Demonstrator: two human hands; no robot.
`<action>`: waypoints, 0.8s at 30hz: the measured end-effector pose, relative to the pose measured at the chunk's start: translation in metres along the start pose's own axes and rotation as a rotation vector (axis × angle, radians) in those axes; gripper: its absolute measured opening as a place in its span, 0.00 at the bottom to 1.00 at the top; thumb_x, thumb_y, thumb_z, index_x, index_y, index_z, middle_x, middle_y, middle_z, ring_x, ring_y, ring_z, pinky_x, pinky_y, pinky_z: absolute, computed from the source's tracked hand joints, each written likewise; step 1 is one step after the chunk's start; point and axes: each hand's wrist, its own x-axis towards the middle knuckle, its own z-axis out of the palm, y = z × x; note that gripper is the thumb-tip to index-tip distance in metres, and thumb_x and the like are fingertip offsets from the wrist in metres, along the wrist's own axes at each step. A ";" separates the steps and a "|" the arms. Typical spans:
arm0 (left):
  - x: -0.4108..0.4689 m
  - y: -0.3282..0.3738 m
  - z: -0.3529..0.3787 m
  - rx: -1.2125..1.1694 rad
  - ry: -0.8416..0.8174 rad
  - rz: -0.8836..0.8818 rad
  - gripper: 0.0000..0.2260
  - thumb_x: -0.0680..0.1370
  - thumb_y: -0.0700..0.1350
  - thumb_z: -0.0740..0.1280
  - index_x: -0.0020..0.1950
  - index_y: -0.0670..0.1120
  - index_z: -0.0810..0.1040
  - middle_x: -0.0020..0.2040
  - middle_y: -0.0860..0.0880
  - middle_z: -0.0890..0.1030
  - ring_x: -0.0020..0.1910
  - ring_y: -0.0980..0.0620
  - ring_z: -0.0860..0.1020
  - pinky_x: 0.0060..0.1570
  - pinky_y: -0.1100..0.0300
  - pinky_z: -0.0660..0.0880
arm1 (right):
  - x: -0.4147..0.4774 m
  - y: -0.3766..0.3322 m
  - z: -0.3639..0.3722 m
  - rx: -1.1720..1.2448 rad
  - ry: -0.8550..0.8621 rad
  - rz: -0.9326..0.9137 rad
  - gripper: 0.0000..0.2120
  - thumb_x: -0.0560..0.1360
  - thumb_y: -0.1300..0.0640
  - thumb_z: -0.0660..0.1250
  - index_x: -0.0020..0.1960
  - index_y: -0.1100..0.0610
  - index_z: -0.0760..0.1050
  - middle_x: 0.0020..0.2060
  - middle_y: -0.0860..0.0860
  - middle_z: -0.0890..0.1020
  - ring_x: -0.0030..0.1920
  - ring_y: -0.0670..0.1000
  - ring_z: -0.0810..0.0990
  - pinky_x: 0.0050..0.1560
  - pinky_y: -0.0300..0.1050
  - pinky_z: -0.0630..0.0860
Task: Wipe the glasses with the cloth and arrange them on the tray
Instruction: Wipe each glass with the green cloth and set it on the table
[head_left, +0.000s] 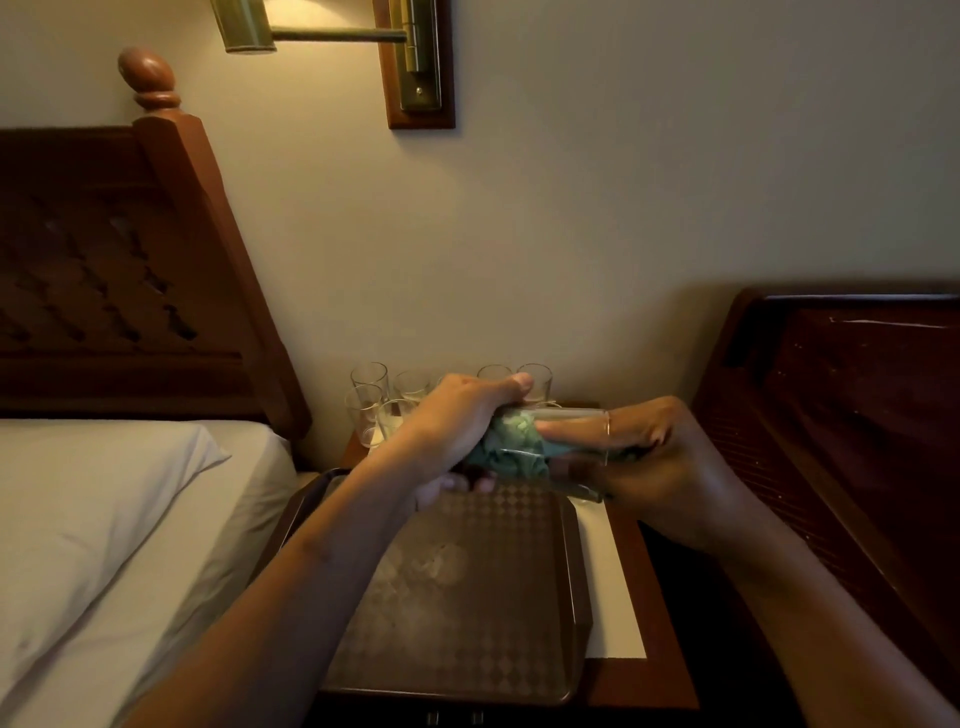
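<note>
Head view: fingers of the right hand curl round a glass held sideways so the left hand, gripping the cloth, can wipe inside, above the tray.

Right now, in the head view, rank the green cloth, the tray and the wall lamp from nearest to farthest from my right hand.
1. Green cloth, in the glass the right hand holds.
2. Tray, just below the hand.
3. Wall lamp, high up, left.
</note>
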 end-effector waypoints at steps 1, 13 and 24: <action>-0.002 0.002 0.002 0.032 -0.009 -0.058 0.24 0.83 0.60 0.64 0.56 0.38 0.82 0.47 0.31 0.85 0.25 0.46 0.75 0.15 0.66 0.62 | 0.000 0.001 0.002 -0.041 0.003 -0.020 0.18 0.73 0.58 0.73 0.63 0.58 0.82 0.65 0.56 0.84 0.65 0.53 0.84 0.59 0.55 0.85; 0.009 -0.029 0.019 0.552 0.369 1.492 0.20 0.86 0.46 0.59 0.52 0.34 0.86 0.46 0.41 0.87 0.42 0.55 0.85 0.37 0.66 0.79 | -0.002 -0.011 0.003 0.690 0.042 0.398 0.14 0.70 0.50 0.76 0.51 0.57 0.88 0.48 0.57 0.88 0.46 0.52 0.88 0.39 0.38 0.83; -0.002 -0.005 0.015 -0.044 0.086 0.071 0.20 0.84 0.56 0.65 0.50 0.39 0.84 0.34 0.40 0.84 0.22 0.49 0.78 0.14 0.64 0.66 | -0.002 0.001 0.009 0.275 0.215 0.237 0.20 0.72 0.54 0.76 0.60 0.63 0.84 0.55 0.58 0.88 0.56 0.57 0.88 0.52 0.50 0.86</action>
